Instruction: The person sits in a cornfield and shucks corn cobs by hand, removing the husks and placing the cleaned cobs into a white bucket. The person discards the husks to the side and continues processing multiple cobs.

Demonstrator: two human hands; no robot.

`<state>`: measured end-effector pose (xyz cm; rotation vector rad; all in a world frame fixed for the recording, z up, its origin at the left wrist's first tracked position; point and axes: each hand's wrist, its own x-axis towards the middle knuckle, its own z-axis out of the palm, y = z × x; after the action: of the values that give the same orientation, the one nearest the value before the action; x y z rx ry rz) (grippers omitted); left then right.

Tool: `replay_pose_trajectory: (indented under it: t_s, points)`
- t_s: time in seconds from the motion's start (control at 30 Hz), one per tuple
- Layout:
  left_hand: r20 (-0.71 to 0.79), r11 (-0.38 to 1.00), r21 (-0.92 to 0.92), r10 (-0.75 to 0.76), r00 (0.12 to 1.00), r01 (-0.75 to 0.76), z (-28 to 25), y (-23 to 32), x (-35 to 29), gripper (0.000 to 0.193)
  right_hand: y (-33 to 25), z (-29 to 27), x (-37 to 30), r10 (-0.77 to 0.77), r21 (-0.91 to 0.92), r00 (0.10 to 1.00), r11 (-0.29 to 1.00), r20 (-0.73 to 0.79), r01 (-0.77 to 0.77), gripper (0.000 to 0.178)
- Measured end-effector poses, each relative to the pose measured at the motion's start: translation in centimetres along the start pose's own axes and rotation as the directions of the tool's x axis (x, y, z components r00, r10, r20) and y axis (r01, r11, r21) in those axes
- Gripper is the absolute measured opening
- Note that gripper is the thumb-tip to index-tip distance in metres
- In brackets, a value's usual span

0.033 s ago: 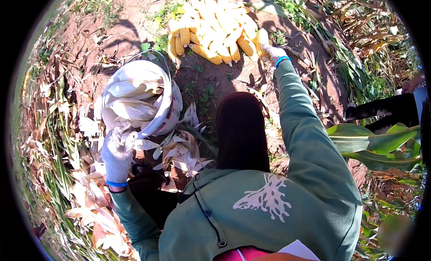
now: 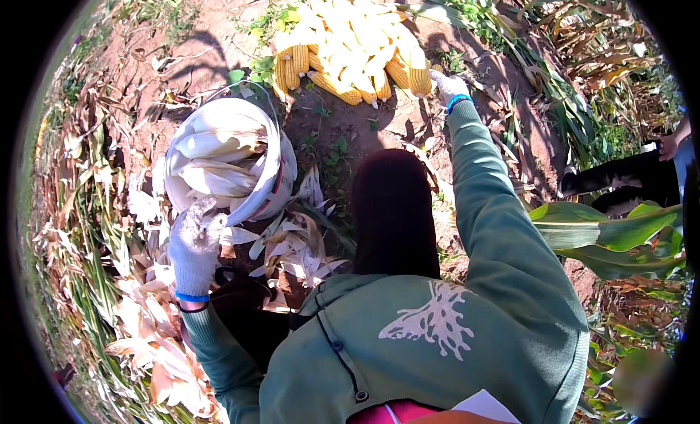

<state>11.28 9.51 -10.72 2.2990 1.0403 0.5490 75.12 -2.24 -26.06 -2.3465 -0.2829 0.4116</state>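
Observation:
My left hand (image 2: 194, 250), in a whitish knit glove with a blue cuff, grips the near rim of a white bucket (image 2: 286, 177). The bucket leans with its mouth toward me and holds several corn ears in pale husks (image 2: 219, 177). Out ahead, my gloved right hand (image 2: 450, 88) is at the right edge of a heap of husked yellow corn (image 2: 350, 56). Its fingers stretch toward the end corn ear (image 2: 419, 78), and nothing shows held in them. Sun glare washes out the top of the heap.
Loose dry husks (image 2: 302, 253) lie between the bucket and my knee (image 2: 392, 212), and more husks (image 2: 164, 351) lie at the left. A broad green leaf (image 2: 612, 231) juts in at the right, near another person's dark-clothed leg (image 2: 627, 180). Cut stalks (image 2: 561, 110) border the bare soil.
The end corn ear has settled lower against the heap, and my right fingers have come away from it slightly to the right. My left hand stays at the bucket rim.

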Motion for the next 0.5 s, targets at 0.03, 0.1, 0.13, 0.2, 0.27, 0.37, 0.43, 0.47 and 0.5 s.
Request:
replay_pose_trajectory:
  t_s: [0.03, 0.1, 0.13, 0.2, 0.27, 0.37, 0.43, 0.47, 0.5]
  points:
    - [-0.008, 1.0, 0.02, -0.018, 1.0, 0.018, 0.1, -0.5, -0.6, 0.029, -2.2, 0.5, -3.4, -0.004, 0.118, 0.998, 0.993, 0.062, -0.003, 0.054]
    - [0.03, 0.997, -0.049, -0.061, 0.998, 0.062, 0.0, -0.6, 0.2, 0.029, 0.0, 1.0, -5.9, -0.028, 0.491, 0.991, 0.87, 0.129, -0.039, 0.047]
    - [0.042, 0.989, -0.118, -0.082, 0.996, 0.087, -0.1, -0.6, 0.7, 0.029, 0.7, 1.0, -5.9, 0.06, 0.392, 0.974, 0.909, 0.217, -0.143, 0.038]
    - [0.09, 0.94, -0.293, -0.153, 0.984, 0.173, -0.7, -0.2, 1.5, 0.03, 1.4, 0.4, -7.2, 0.102, 0.185, 0.966, 0.972, 0.237, -0.148, 0.03]
    - [0.082, 0.895, -0.407, -0.165, 0.983, 0.184, -1.0, -1.0, 2.6, 0.035, 1.7, 0.1, -6.7, 0.115, 0.193, 0.954, 0.966, 0.276, -0.172, 0.022]
    - [-0.055, 0.901, -0.422, -0.139, 0.989, 0.103, -1.1, -3.1, 3.7, 0.035, -2.6, 0.4, -7.4, -0.071, 0.171, 0.977, 0.985, 0.201, 0.037, 0.024]
    - [-0.205, 0.865, -0.501, -0.156, 0.966, 0.033, -0.5, -4.6, 4.1, 0.03, -7.4, 0.4, -9.1, -0.25, 0.249, 0.96, 0.945, 0.126, 0.213, 0.02]
    - [-0.222, 0.786, -0.603, -0.329, 0.918, 0.136, 0.1, -5.6, 4.2, 0.032, -10.1, 0.6, -10.0, -0.299, 0.289, 0.94, 0.926, 0.167, 0.243, 0.02]
    - [-0.275, 0.748, -0.65, -0.397, 0.876, 0.135, 0.0, -6.7, 4.6, 0.032, -12.8, 1.0, -11.0, -0.344, 0.331, 0.916, 0.906, 0.208, 0.265, 0.019]
